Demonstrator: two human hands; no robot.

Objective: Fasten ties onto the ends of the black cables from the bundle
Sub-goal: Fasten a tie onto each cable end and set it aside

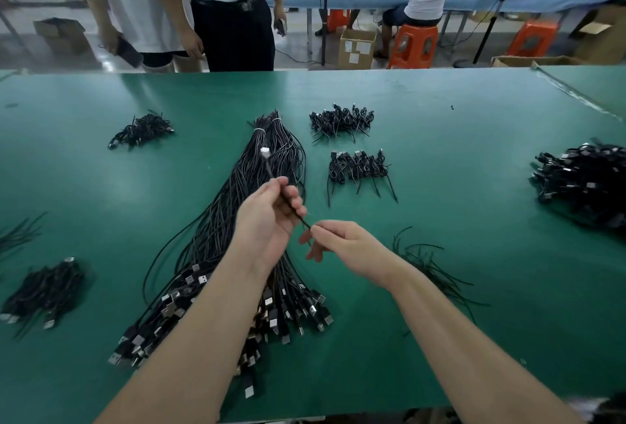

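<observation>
From the head camera I look down on a green table (pixel 440 288) with both bare forearms reaching in from the bottom of the frame. My left hand (pixel 267 217), at centre frame, is curled around a single black cable (pixel 288 201), whose end with a small pale connector (pixel 265 151) sticks up and away toward the top of the frame. My right hand (pixel 342 242), just right of it, pinches the lower end of that same cable, or a thin tie against it; I cannot tell which, as the strand is too fine. Beneath my hands lies the big bundle of black cables (pixel 237 220), running from upper centre down to lower left, where its metal plugs fan out. Finished coiled cables sit in small piles (pixel 342 120) at upper centre, with more at the left edge and a heap (pixel 586 179) at the far right. Loose black ties (pixel 430 264) lie just right of my right wrist. To do this step well, I judge I should keep the left hand's hold firm so the cable stays taut, wrap the tie snugly near the end, and twist it closed without kinking the wire. A cardboard box (pixel 355 49) on the floor in the upper middle carries white labels, but no writing is readable anywhere
</observation>
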